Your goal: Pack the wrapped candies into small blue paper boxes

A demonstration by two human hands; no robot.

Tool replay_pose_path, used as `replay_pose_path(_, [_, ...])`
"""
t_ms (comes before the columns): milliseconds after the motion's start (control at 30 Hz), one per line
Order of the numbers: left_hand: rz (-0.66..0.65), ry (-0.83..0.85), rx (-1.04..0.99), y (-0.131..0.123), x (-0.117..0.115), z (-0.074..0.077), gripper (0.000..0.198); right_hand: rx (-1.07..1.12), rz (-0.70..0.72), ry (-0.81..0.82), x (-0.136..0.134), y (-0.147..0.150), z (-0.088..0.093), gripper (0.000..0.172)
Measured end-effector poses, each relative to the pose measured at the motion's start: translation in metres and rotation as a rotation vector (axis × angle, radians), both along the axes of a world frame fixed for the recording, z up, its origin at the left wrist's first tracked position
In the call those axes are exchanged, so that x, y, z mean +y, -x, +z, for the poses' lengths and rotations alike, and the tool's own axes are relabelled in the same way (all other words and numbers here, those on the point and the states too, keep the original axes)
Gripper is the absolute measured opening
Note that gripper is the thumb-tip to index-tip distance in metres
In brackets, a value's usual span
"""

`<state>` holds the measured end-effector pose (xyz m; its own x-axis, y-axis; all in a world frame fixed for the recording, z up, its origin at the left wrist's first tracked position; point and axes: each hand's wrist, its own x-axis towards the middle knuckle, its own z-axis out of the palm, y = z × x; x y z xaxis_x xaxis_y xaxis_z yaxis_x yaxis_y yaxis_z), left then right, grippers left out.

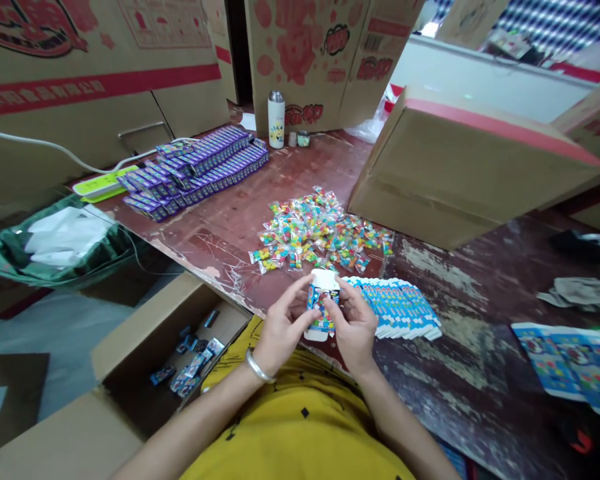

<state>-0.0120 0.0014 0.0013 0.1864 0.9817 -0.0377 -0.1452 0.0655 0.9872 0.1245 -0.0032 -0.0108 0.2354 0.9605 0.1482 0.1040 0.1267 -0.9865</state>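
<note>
Both hands [320, 327] raised, fingers [300, 288] pinching small box [321, 301].

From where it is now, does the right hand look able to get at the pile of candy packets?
Probably yes. The pile of candy packets lies just beyond the right hand with nothing in between. But that hand and the left hand both grip the small box, so it is occupied.

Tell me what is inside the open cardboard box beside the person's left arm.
Small blue cartons lie loose on the bottom of the cardboard box. Its near right corner is covered by the left forearm and yellow shirt.
</note>
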Motion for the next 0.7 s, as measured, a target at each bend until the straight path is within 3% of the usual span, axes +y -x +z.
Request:
replay_pose_path(200, [-0.185,0.046,0.037,0.01,0.001,-0.006,0.04,-0.233,-0.018,-0.058,0.001,-0.009,-0.008,0.011])
replay_pose_path(300, [-0.225,0.067,0.01,0.012,0.001,-0.008,0.036,-0.309,0.03,-0.101,0.005,-0.012,-0.003,0.018])
replay_pose_path(433, [-0.136,0.063,-0.101,0.011,0.003,-0.01,0.038,-0.129,0.076,-0.06,0.01,-0.011,0.005,0.011])
replay_pose_path(533, [-0.098,0.096,-0.124,0.012,0.005,-0.01,0.043,0.045,0.145,-0.01,0.013,-0.01,0.01,0.021])
replay_pose_path(700, [-0.091,0.025,-0.003,0.016,0.003,-0.003,0.037,-0.023,0.277,0.117,0.023,-0.017,0.017,0.019])
